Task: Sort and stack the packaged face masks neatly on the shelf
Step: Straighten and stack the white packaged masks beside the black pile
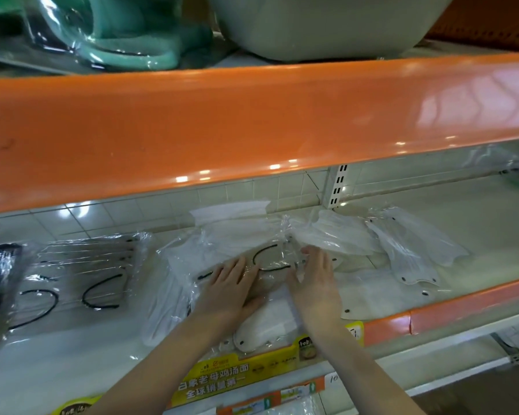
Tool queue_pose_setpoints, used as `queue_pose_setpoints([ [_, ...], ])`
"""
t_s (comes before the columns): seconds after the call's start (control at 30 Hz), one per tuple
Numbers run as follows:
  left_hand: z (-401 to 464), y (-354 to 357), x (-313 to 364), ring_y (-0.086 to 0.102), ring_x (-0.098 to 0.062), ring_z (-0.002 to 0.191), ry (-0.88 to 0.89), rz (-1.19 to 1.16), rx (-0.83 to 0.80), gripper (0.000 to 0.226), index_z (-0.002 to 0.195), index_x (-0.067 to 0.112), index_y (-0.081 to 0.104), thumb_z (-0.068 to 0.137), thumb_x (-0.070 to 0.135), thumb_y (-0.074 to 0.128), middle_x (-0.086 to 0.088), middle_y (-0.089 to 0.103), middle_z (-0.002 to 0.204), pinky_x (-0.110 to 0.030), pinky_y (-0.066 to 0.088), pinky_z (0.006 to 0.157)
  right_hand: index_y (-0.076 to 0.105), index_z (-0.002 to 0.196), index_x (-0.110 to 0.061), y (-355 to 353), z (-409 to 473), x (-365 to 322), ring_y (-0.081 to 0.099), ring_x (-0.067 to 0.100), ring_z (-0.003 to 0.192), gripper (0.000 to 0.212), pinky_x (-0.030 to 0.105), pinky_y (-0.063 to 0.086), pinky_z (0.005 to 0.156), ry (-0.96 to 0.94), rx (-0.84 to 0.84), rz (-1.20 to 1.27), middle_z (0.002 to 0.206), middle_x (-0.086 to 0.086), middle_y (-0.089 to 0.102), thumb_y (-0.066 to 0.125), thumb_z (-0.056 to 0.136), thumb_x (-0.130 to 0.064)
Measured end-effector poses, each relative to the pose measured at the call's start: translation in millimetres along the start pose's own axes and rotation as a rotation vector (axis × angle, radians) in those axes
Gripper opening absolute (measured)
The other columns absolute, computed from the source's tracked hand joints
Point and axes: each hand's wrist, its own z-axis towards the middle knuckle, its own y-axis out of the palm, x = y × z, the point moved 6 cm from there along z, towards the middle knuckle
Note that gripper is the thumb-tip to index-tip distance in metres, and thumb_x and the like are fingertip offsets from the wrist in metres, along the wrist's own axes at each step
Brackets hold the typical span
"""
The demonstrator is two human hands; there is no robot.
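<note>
Clear plastic crinkles under both my palms: my left hand [232,280] lies flat, fingers straight, pressing the packaged white masks [222,250] in the middle of the cream shelf [476,211]. My right hand [313,277] reaches in beside it, fingers spread over the wrapper. Both forearms angle up from the shelf's front edge. Black-looped packs [81,274] sit to the left

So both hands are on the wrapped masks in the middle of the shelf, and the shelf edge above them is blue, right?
Not quite: the shelf edge above is orange, not blue, as the head view shows. Both the left hand and right hand do rest on the wrapped masks mid-shelf.
</note>
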Motion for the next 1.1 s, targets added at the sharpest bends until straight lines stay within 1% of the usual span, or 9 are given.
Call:
queue_pose_setpoints([
  [0.13, -5, -11, -3, 0.066, -0.021, 0.105, 0.104, 0.048, 0.185, 0.067, 0.111, 0.023, 0.07, 0.09, 0.061, 0.019, -0.002, 0.066, 0.119, -0.036, 0.055, 0.08, 0.065, 0.092, -0.017, 21, -11, -6, 0.056, 0.024, 0.089, 0.035, 0.036, 0.05, 0.068, -0.46, -0.078, -0.412, 0.098, 0.001, 0.059, 0.074, 0.067, -0.04],
  [0.27, -13, -21, -6, 0.069, -0.005, 0.084, 0.147, 0.089, 0.306, 0.054, 0.088, 0.034, 0.074, 0.086, 0.06, 0.028, 0.015, 0.072, 0.097, -0.02, 0.054, 0.065, 0.069, 0.092, -0.023, 26, -15, -6, 0.066, 0.017, 0.079, 0.046, 0.031, 0.053, 0.058, -0.521, -0.205, -0.469, 0.094, -0.006, 0.064, 0.081, 0.06, -0.054],
  [0.4, -27, -34, -14, 0.068, -0.013, 0.068, 0.143, 0.084, 0.457, 0.008, 0.076, 0.027, 0.073, 0.069, 0.028, 0.078, 0.011, 0.071, 0.08, -0.022, 0.05, 0.053, 0.071, 0.09, -0.021, 22, -13, -6, 0.065, 0.021, 0.072, 0.019, 0.032, 0.052, 0.054, -0.55, -0.119, -0.368, 0.087, -0.004, 0.065, 0.073, 0.073, -0.015],
  [0.47, -35, -32, -25, 0.066, -0.018, 0.065, 0.097, 0.047, 0.527, 0.031, 0.074, 0.02, 0.071, 0.052, 0.011, 0.09, 0.006, 0.069, 0.076, -0.025, 0.048, 0.051, 0.072, 0.087, -0.019, 15, -13, -13, 0.063, 0.021, 0.071, 0.015, 0.031, 0.051, 0.057, -0.595, -0.034, -0.326, 0.081, -0.003, 0.065, 0.067, 0.077, -0.009],
  [0.57, -53, -45, -41, 0.065, -0.021, 0.066, 0.027, 0.004, 0.705, 0.002, 0.075, 0.013, 0.069, 0.075, 0.012, 0.068, 0.002, 0.067, 0.073, -0.029, 0.048, 0.051, 0.07, 0.083, -0.016, 5, -20, -36, 0.058, 0.018, 0.078, 0.019, 0.026, 0.046, 0.068, -0.656, 0.04, -0.221, 0.081, -0.003, 0.065, 0.052, 0.086, -0.02],
  [0.63, -62, -52, -50, 0.062, -0.02, 0.066, -0.019, -0.02, 0.78, 0.02, 0.071, 0.013, 0.065, 0.084, 0.019, 0.051, 0.002, 0.065, 0.071, -0.027, 0.046, 0.052, 0.07, 0.084, -0.015, 6, -25, -46, 0.058, 0.018, 0.08, 0.02, 0.027, 0.047, 0.07, -0.701, 0.049, -0.179, 0.082, -0.003, 0.065, 0.051, 0.087, -0.021],
  [0.77, -81, -68, -69, 0.061, -0.022, 0.064, -0.109, -0.011, 0.905, 0.023, 0.067, 0.011, 0.063, 0.085, 0.019, 0.05, 0.0, 0.064, 0.07, -0.024, 0.041, 0.056, 0.07, 0.086, -0.013, 14, -35, -59, 0.06, 0.02, 0.082, 0.033, 0.033, 0.048, 0.071, -0.792, 0.078, -0.086, 0.087, -0.001, 0.066, 0.043, 0.099, -0.027],
  [0.87, -103, -80, -83, 0.058, -0.021, 0.073, -0.12, 0.045, 1.042, 0.02, 0.071, 0.01, 0.066, 0.085, 0.011, 0.051, -0.003, 0.068, 0.075, -0.025, 0.039, 0.061, 0.068, 0.088, -0.01, 18, -44, -71, 0.058, 0.021, 0.085, 0.014, 0.032, 0.045, 0.075, -0.865, 0.144, -0.009, 0.09, 0.003, 0.067, 0.054, 0.086, -0.008],
  [1.1, -152, -92, -101, 0.049, -0.024, 0.078, 0.063, 0.129, 1.189, 0.018, 0.08, 0.015, 0.048, 0.086, -0.001, 0.054, 0.002, 0.053, 0.093, -0.035, 0.038, 0.067, 0.054, 0.096, -0.016, 35, -56, -98, 0.055, 0.022, 0.088, 0.031, 0.031, 0.04, 0.077, -0.914, 0.198, -0.047, 0.092, 0.006, 0.069, 0.048, 0.073, 0.004],
])
